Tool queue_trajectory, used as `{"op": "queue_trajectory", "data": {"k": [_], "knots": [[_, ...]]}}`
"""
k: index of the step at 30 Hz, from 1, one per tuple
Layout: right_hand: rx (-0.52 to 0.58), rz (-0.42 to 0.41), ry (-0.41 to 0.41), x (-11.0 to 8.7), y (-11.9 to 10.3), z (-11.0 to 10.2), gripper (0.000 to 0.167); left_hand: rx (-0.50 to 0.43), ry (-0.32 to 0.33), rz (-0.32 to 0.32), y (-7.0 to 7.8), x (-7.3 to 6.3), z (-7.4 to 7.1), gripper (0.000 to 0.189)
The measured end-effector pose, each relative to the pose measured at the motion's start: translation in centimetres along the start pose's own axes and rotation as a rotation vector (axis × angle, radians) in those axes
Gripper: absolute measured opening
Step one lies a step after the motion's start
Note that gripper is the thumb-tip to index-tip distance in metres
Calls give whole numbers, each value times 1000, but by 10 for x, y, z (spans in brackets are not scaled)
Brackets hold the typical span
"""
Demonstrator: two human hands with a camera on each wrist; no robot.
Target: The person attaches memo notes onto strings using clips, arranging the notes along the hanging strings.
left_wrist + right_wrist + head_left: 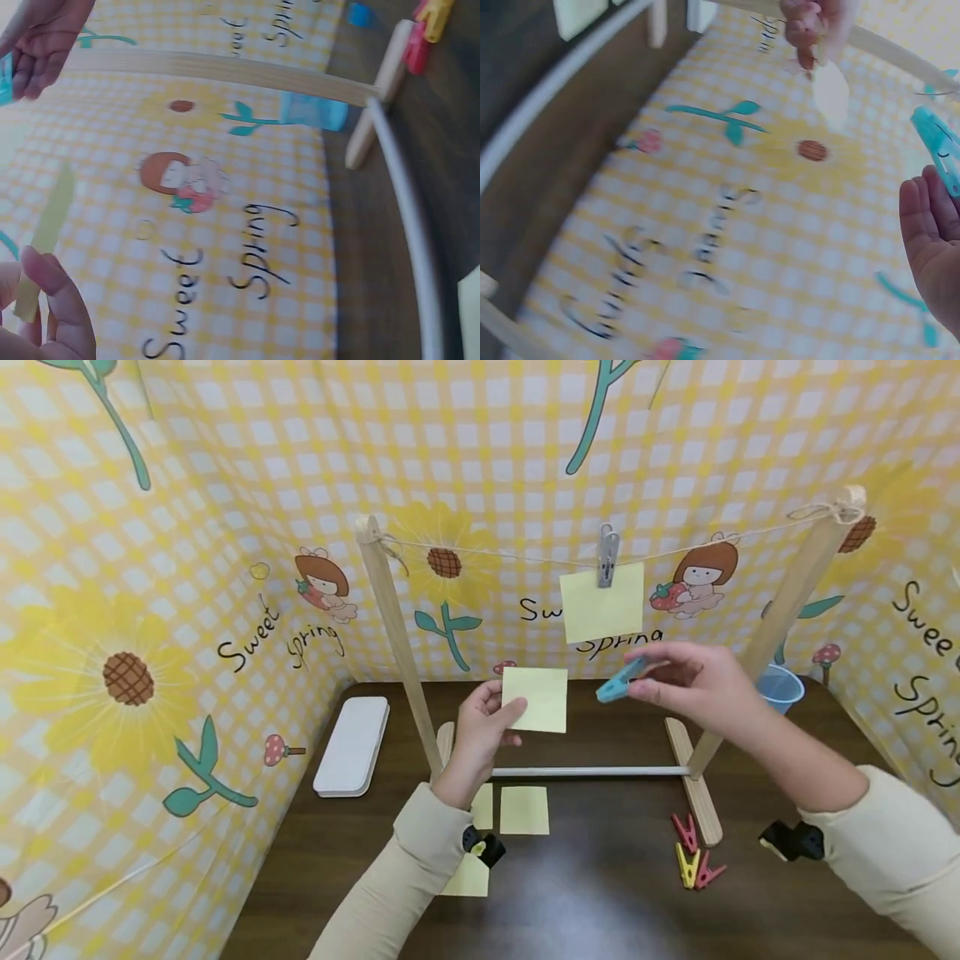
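My left hand (483, 722) pinches a pale yellow sticky note (542, 697) between thumb and fingers, held up in front of the wooden frame. Seen edge-on in the left wrist view, the same sticky note (54, 217) stands up from the fingertips. To its right, my right hand (690, 685) pinches a blue clothespin (621, 681), its nose pointing left and down toward the note. Above and between both hands, a grey clothespin (607, 557) clamps another yellow note (602, 606) on the string (495, 555).
The string runs between two wooden posts (401, 647), joined low down by a pale bar (592, 771). Several notes (525, 811) lie on the dark table. Red and yellow clothespins (687, 865) lie at right. A white case (352, 746) is at left, a blue basket (780, 687) behind the right post.
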State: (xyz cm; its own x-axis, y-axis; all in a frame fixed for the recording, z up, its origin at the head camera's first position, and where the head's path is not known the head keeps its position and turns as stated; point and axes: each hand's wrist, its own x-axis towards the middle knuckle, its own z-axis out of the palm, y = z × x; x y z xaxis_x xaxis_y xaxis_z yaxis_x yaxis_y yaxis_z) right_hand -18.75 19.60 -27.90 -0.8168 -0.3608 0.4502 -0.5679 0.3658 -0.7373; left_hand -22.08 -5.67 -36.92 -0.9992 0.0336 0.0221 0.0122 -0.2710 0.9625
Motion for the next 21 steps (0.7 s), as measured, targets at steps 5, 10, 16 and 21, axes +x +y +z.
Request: {"op": "queue_trajectory", "data": {"k": [5,10,16,21], "knots": [[-122,-107,61,28,-38,-9,27,-63,64,39,22,7,2,28],[-289,-139,203,59,-69,-9,23,-73,114,120,42,17,6,29],[-480,-165,283,91,-92,1,23,-172,78,176,55,27,13,23],[-588,-232,304,110,-100,9,22,-227,47,197,60,30,20,20]]}}
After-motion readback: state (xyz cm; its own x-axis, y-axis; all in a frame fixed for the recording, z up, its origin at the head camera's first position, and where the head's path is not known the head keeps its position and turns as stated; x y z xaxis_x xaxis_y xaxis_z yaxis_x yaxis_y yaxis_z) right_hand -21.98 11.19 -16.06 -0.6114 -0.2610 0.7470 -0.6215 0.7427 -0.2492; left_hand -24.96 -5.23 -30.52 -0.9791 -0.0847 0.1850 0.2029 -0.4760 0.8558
